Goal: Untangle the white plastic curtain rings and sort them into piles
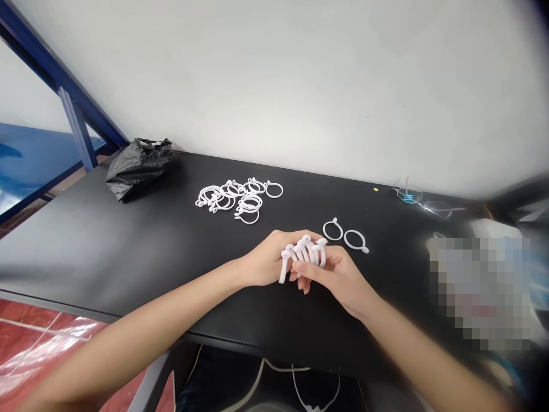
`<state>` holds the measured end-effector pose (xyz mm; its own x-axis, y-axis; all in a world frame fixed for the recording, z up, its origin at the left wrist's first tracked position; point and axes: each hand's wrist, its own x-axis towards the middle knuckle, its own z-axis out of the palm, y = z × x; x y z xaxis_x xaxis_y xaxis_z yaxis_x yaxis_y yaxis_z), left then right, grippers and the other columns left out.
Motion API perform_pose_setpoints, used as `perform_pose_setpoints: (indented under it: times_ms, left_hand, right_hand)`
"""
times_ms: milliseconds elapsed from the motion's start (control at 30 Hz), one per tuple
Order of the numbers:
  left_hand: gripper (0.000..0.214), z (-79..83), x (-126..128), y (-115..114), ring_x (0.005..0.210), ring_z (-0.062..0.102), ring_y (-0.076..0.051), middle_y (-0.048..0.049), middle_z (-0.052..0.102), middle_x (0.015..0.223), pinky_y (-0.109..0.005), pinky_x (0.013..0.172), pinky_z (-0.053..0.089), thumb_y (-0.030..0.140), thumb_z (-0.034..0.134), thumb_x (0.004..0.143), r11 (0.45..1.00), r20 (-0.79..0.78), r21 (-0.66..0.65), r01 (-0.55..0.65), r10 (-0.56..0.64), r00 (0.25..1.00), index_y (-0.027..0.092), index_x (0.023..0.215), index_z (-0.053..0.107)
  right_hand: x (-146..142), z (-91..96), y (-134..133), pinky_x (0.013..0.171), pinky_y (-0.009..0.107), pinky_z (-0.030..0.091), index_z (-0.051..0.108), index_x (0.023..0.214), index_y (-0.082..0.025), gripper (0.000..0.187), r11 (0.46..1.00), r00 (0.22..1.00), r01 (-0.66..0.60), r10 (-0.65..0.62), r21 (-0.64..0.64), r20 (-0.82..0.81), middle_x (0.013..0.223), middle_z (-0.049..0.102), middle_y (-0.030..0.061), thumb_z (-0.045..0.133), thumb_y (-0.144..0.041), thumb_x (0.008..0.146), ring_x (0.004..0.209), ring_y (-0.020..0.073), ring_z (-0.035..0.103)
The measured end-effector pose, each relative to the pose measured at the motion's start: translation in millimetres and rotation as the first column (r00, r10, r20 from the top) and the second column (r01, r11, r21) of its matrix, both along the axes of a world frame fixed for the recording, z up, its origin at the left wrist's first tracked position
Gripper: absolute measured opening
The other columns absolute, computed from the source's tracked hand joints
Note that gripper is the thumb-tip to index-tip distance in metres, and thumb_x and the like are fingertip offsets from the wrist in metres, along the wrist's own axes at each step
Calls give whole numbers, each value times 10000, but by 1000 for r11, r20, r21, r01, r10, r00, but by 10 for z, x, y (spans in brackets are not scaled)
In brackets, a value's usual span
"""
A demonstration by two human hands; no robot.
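Several white curtain rings (pixel 309 252), each with a small eyelet, are bunched between my two hands above the near part of the black table. My left hand (pixel 271 254) has its fingers curled through and behind the bunch. From the right, my right hand (pixel 338 272) grips the same rings, its thumb lying across their front. Just beyond my right hand, two loose white rings (pixel 333 230) lie flat on the tabletop. Farther back and to the left is a loose pile of similar rings (pixel 223 197). My fingers partly hide the held rings.
A crumpled black plastic bag (pixel 139 166) sits at the back left of the black table (pixel 107 246). Eyeglasses (pixel 422 203) lie near the wall at the back right. A blurred-out item (pixel 480 286) is at the right. Blue metal framing (pixel 64 74) rises on the left.
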<state>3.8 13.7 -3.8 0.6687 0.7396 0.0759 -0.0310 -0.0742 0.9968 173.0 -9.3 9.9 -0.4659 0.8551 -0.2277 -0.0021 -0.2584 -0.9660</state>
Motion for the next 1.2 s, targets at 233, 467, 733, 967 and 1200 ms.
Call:
perform_pose_setpoints:
  times_ms: [233,467,733,967,1200]
  left_hand:
    - [116,9,-53,39,562,509,-75,41,585,677,-172,530,396,129,557,814,957,-221,286,-38,104,970,151,928,561]
    - [51,68,-69,45,555,471,-74,59,525,649,-174,522,379,205,532,860,962,-240,269,-39,106,965,173,863,493]
    - [276,97,-144,73,559,506,-97,17,597,731,-192,523,351,76,500,803,895,-429,438,85,125,894,167,1063,524]
    - [76,130,-163,96,524,460,-91,52,511,649,-195,511,325,149,492,852,887,-383,461,31,168,908,188,909,462]
    - [110,85,-153,85,575,537,-108,6,595,711,-200,533,356,102,480,850,861,-413,496,108,125,902,159,932,525]
  right_hand:
    - [50,53,20,435,202,482,695,799,-136,369,998,999,-42,43,37,-33,673,692,52,624,-489,880,535,130,653]
    - [76,68,9,384,208,400,633,776,-146,462,994,995,-87,84,62,55,536,604,15,495,-559,930,440,119,578]
    - [147,79,26,407,218,351,627,711,-175,339,966,972,-115,61,234,226,534,485,-46,604,-455,902,396,57,407]
    - [152,155,45,362,213,312,686,772,-173,314,951,978,-7,-58,309,200,612,573,-5,571,-421,926,410,59,442]
    - [132,108,73,380,205,412,691,842,-150,261,991,991,-116,111,62,80,561,611,0,640,-404,880,418,91,519]
